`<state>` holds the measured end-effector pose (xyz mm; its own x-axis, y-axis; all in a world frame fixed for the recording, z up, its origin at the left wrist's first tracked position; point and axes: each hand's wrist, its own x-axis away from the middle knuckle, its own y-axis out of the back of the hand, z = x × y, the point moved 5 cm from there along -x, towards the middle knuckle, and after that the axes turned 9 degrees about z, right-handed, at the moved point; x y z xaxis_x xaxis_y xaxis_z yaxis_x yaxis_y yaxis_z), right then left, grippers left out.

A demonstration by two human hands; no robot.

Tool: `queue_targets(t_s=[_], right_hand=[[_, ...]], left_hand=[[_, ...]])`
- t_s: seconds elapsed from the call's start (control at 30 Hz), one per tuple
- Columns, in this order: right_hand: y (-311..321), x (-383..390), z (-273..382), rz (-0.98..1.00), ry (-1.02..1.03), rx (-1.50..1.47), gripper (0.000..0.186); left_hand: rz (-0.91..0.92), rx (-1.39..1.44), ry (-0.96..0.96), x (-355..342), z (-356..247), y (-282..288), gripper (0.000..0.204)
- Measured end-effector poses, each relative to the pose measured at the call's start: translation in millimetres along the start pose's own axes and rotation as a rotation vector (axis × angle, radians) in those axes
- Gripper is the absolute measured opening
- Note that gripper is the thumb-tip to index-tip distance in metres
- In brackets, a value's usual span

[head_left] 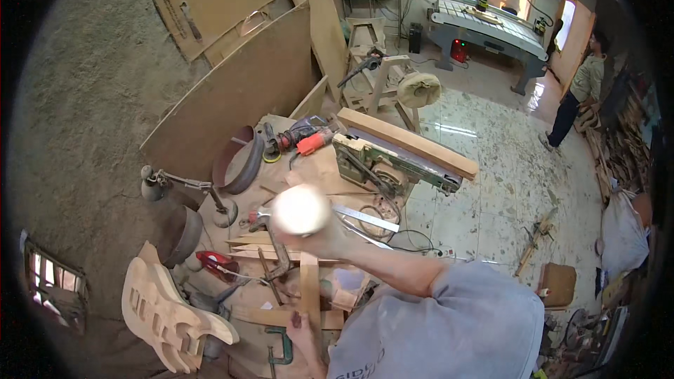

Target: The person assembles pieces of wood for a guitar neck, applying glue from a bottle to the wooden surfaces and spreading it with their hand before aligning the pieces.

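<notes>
My right hand [317, 241] is raised over the workbench, closed round a pale, round-ended thing [300, 209]. Blur and glare hide its kind. Lower down, my left hand [302, 335] has its fingers curled against a wooden strip [309, 284], which crosses a flat wooden board [257, 315]. A green C-clamp [282, 348] sits just left of that hand. Beneath the raised arm lie a metal bar clamp [280, 256] and several thin pointed wood pieces [256, 240]. An unpainted guitar body [165, 309] with cut-out pockets stands at the near left.
A desk lamp [223, 207], curved bands [241, 163] and an orange power tool [312, 142] crowd the bench. Beyond it stands a green jointer-like machine [393, 165] bearing a long timber [407, 142]. Another person [584, 88] stands at the right, near a large CNC table [484, 24].
</notes>
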<state>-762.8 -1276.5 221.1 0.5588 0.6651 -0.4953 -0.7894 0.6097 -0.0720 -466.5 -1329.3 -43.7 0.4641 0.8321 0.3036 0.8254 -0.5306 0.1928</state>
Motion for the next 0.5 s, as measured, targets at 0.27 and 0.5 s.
queue_targets(t_s=[0.27, 0.5], right_hand=[[13, -32, 95, 0.02, 0.351, -0.03, 0.069], [-14, 6, -5, -0.039, -0.148, -0.006, 0.059]], left_hand=[[-0.012, -0.128, -0.113, -13, 17, -1, 0.058], [-0.016, -0.334, -0.242, -11, -33, -5, 0.06]])
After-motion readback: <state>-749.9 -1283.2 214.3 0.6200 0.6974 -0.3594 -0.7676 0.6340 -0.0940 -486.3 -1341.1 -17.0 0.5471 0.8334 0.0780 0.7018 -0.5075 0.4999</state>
